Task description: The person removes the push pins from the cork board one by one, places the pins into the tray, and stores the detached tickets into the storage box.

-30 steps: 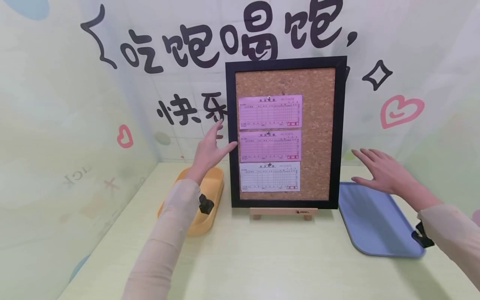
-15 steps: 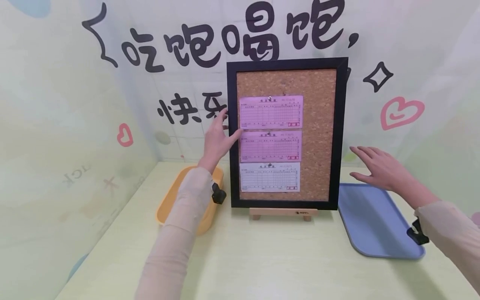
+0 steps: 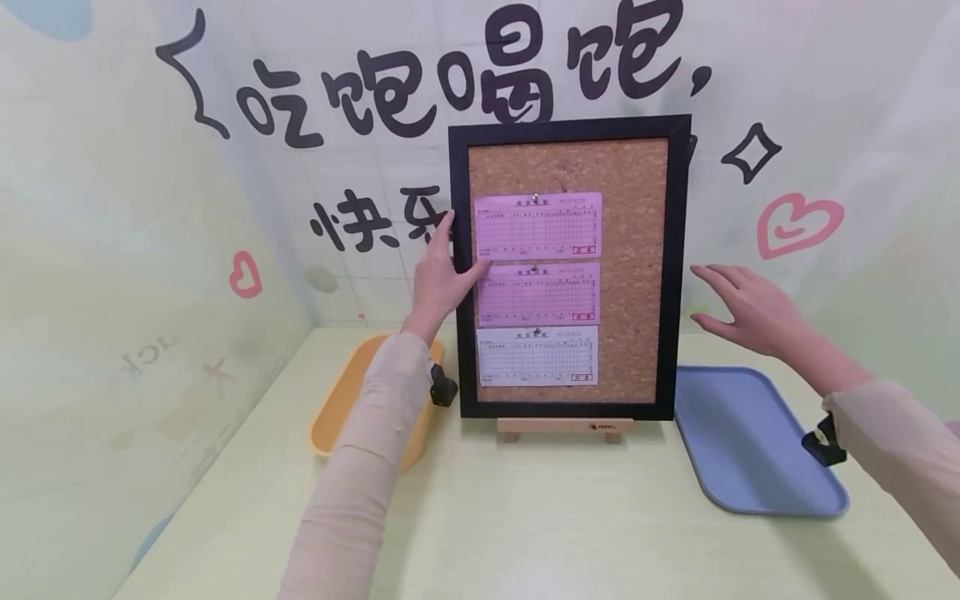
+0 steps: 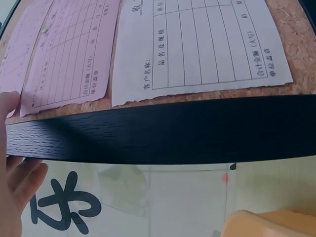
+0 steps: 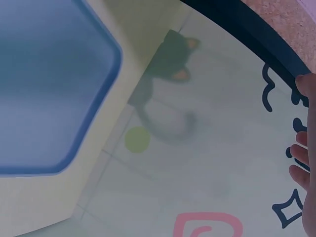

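Note:
A black-framed cork board stands upright on a small wooden easel. Pinned to it, one above another, are a pink receipt slip, a second pink slip and a white slip. My left hand grips the board's left edge, thumb across the front beside the pink slips and the other fingers behind the frame. Past the right edge, my right hand holds nothing; its thumb and fingers are spread to either side of the frame's edge, with fingertips close to it.
A yellow tray sits on the table at the left, partly under my left forearm. To the right lies a blue tray, below my right arm. Behind the board rises a wall with printed lettering.
My left hand has moved right and up from beside the frame onto its left edge. My right hand has come left and slightly up, nearer the right edge.

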### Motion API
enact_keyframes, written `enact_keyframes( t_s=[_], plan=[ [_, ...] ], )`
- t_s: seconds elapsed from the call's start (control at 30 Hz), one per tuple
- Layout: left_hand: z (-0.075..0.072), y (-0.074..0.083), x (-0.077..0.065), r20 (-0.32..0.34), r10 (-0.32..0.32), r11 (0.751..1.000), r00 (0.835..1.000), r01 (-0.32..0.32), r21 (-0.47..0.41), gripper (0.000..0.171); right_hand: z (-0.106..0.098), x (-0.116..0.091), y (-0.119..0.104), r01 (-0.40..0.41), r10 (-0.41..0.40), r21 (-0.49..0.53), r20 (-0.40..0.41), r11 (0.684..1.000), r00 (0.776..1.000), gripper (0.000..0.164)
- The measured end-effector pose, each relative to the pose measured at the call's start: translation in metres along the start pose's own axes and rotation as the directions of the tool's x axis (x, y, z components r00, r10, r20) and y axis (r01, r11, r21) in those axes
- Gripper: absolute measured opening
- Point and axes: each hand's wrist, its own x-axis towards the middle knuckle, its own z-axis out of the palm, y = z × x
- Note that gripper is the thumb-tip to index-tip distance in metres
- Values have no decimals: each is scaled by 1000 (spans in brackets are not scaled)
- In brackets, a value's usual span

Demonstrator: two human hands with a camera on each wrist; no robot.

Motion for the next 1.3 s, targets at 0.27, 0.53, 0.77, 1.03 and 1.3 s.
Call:
enact_keyframes(
  t_s=[0.27, 0.53, 0.77, 1.03, 1.3],
  plan=[
    [5, 1, 0, -38, -10, 1000, 999, 11, 20, 83, -6, 18, -2, 35, -36, -18, -65, 999, 997, 68],
    [6, 3, 0, -47, -14, 1000, 999, 15, 28, 81, -11, 43, -7, 71, -72, -17, -113, 997, 991, 71],
    [7, 3, -2, -54, -22, 998, 998, 25, 52, 81, -17, 71, -9, 131, -133, -37, -81, 991, 988, 54],
    [6, 3, -2, -50, -22, 997, 999, 25, 69, 81, -22, 101, -20, 100, -102, -37, -60, 994, 993, 53],
    [5, 5, -1, -21, -46, 995, 999, 47, 84, 81, -18, 135, -35, 25, -26, -23, -33, 999, 999, 48]
  ],
)
